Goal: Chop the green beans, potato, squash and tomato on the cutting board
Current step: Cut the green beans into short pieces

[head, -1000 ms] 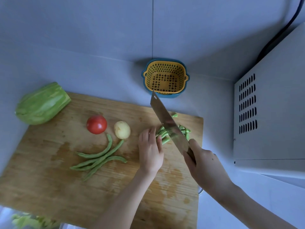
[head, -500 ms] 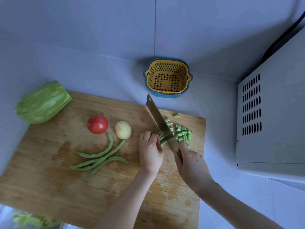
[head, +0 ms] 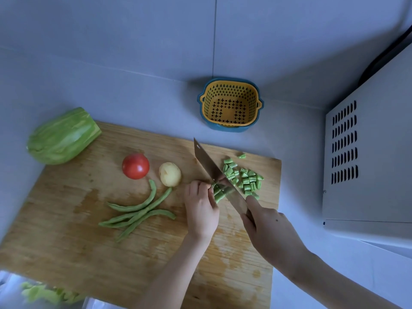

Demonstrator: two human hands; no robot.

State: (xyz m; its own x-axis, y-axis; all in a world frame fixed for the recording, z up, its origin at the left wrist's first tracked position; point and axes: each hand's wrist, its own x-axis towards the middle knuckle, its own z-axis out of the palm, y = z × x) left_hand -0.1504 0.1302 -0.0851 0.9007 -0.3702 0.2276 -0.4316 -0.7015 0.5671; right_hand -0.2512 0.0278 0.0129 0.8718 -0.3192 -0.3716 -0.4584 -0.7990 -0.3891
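- Two hands share the work: the left hand (head: pixel 200 210) curls its fingers down over the bean bundle (head: pixel 219 194) and pins it, while the right hand (head: pixel 267 226) is wrapped round the handle of the knife (head: pixel 214 170), forefinger laid along the back of the blade
- That bundle sits on the far-right part of the cutting board (head: pixel 66 230), tight against the blade's left face; the cut pieces (head: pixel 245 177) are heaped just beyond its right face
- Only a short stub shows past the fingertips, so I judge the step to be the last few slices of this bundle; it calls for fingertips tucked under, knuckles guiding the flat of the blade, and the holding hand creeping back between strokes
- Blade tip points far-left and heel near-right, so it crosses the bundle roughly square, which should give even pieces
- Bundle's long axis appears to run near-left to far-right, cut ends facing the blade; the whole beans (head: pixel 140 210) at mid-board lie much the same way
- Squash (head: pixel 63 136) rests at the far-left corner, partly off the board, flat end toward far-right
- Tomato (head: pixel 135 166) and potato (head: pixel 169 174) sit uncut, side by side, between squash and knife
- Beyond the board a yellow colander (head: pixel 230 105) stands on the bench (head: pixel 133 97)
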